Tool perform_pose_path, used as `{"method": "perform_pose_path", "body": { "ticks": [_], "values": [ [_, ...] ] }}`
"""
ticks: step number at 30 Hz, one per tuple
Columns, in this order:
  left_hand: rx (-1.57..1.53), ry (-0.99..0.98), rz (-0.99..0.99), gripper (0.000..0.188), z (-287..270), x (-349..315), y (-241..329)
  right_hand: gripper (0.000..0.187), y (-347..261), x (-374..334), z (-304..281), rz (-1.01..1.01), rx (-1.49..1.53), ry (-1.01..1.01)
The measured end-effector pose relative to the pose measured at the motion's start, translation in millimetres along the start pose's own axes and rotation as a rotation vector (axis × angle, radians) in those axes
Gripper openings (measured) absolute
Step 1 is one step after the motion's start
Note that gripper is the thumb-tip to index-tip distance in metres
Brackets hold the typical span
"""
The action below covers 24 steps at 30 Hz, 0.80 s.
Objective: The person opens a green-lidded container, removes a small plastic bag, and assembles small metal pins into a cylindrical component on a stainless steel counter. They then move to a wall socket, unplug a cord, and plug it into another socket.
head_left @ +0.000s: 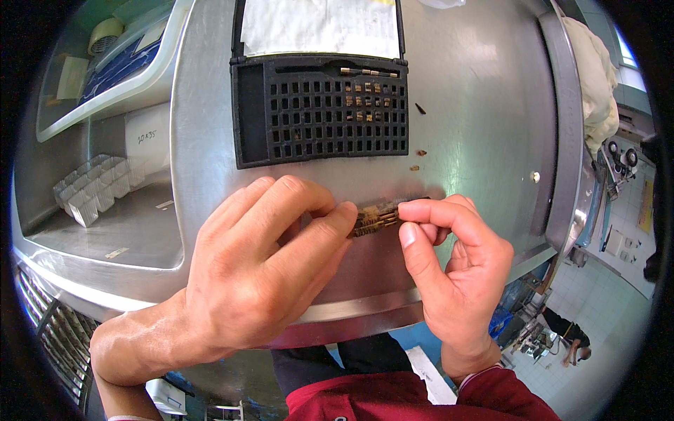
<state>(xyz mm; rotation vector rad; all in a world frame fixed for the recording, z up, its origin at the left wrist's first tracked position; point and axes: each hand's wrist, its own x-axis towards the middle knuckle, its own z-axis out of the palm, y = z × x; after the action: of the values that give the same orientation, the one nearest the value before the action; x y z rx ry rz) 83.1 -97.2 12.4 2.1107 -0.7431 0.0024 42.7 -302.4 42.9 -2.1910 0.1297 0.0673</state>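
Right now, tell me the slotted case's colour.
The case is black; the head view shows it best.

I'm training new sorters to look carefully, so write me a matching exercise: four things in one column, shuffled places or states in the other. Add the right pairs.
Things:
1. compartment case
2. moulded tray
3. gold-and-brown item
4. paper sheet

Places or states:
A. between the left hand and the right hand
B. white, at the picture's top edge
C. black, standing open
D. clear, toward the picture's left side

Pairs: 1-C, 2-D, 3-A, 4-B
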Motion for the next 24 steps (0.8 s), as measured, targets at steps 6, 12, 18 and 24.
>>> {"method": "perform_pose_path", "body": {
  "ticks": [6, 12, 18, 24],
  "values": [
    [-0.003, 0.005, -0.019, 0.038, 0.3, 0.7, 1.0, 0.014, -0.1, -0.3, 1.1, -0.008, 0.000, 0.008],
    [-0.001, -0.001, -0.024, 0.038, 0.0, 1.4, 0.6, 0.014, -0.6, 1.2, 1.4, -0.004, -0.001, 0.009],
    [-0.007, -0.003, -0.053, 0.039, -0.6, 1.3, 2.1, 0.014, 0.9, 2.2, 2.1, -0.016, 0.000, 0.013],
    [0.018, -0.030, -0.070, 0.040, -1.8, 1.9, 3.9, 0.016, 0.9, 1.6, -1.3, -0.013, 0.009, -0.049]
  ]
}}
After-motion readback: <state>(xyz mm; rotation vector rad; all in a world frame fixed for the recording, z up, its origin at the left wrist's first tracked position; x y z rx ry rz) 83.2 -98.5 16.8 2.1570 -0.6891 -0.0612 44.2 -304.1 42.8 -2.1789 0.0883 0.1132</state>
